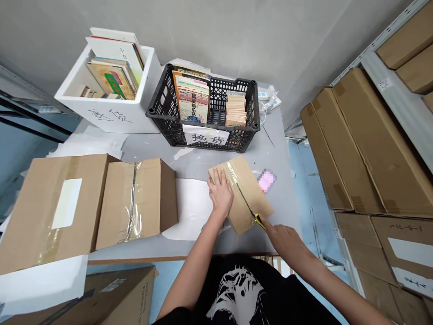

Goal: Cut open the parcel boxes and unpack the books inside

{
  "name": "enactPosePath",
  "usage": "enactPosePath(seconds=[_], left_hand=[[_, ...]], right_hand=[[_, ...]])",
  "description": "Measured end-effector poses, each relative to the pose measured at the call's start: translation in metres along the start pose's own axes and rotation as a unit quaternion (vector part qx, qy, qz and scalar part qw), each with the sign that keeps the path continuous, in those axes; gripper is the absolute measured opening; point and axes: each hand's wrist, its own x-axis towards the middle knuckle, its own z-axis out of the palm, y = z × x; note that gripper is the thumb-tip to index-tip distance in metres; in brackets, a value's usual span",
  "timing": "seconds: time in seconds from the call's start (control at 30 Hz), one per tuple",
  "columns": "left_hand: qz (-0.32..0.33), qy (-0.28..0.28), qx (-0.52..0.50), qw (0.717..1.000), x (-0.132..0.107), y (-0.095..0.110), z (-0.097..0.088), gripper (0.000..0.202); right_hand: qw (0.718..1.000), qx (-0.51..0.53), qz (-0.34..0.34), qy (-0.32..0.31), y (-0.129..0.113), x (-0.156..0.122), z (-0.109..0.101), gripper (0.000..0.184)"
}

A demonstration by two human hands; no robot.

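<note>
On a grey worktable [199, 162], a small cardboard parcel [245, 194] lies flat near the front edge, with the left hand [220, 192] spread open on top of it. The right hand [284, 241] is closed around a yellow box cutter [260, 221], its tip at the parcel's taped seam. Behind stand a black plastic crate [203, 113] of books [191, 97] and a white foam box [111, 113]; two taped cartons [135, 203] sit to the left, and brown cartons [358, 144] lean against white metal shelving [395, 90] on the right.
</note>
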Motion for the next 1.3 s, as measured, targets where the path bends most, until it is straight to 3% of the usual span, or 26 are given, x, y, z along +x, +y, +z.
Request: enactPosePath(seconds=[0.17,0.43,0.6,0.67,0.7,0.83,0.87,0.93,1.0,1.13,1.2,1.3], left_hand=[[-0.001,0.0,0.003,1.0,0.0,0.002,-0.002,0.054],[-0.003,-0.001,0.014,1.0,0.0,0.003,-0.005,0.055],[-0.013,-0.023,0.04,0.999,-0.002,0.006,-0.01,0.055],[-0.013,-0.026,0.073,0.997,0.002,0.007,-0.015,0.055],[-0.007,-0.019,0.093,0.995,0.006,0.008,-0.019,0.055],[0.057,0.027,0.137,0.989,0.038,0.019,-0.037,0.062],[0.07,0.017,0.139,0.988,0.046,0.024,-0.041,0.063],[0.089,-0.028,0.158,0.983,0.057,0.033,-0.044,0.062],[0.106,-0.061,0.198,0.973,0.06,0.036,-0.043,0.058],[0.092,-0.04,0.274,0.956,0.047,0.021,-0.046,0.054],[0.052,-0.041,0.308,0.949,0.037,0.005,-0.052,0.054],[-0.015,-0.062,0.352,0.934,0.02,-0.02,-0.066,0.056]], right_hand=[[1.0,-0.011,0.008,-0.002,0.001,-0.032,0.009,0.072],[0.999,-0.005,0.04,0.022,-0.014,-0.043,0.025,0.073],[0.99,0.118,0.057,0.042,0.0,-0.062,0.041,0.065],[0.955,0.259,0.108,0.092,0.009,-0.071,0.051,0.051],[0.917,0.35,0.143,0.126,0.012,-0.072,0.057,0.044],[0.681,0.655,0.247,0.213,0.001,-0.043,0.083,0.045],[0.639,0.691,0.259,0.219,-0.006,-0.029,0.088,0.046],[0.591,0.725,0.277,0.222,-0.022,0.001,0.095,0.045],[0.562,0.743,0.291,0.22,-0.035,0.027,0.096,0.041],[0.522,0.772,0.288,0.22,-0.038,0.055,0.082,0.031],[0.531,0.775,0.269,0.212,-0.028,0.063,0.069,0.028],[0.582,0.759,0.219,0.193,-0.006,0.079,0.044,0.028]])
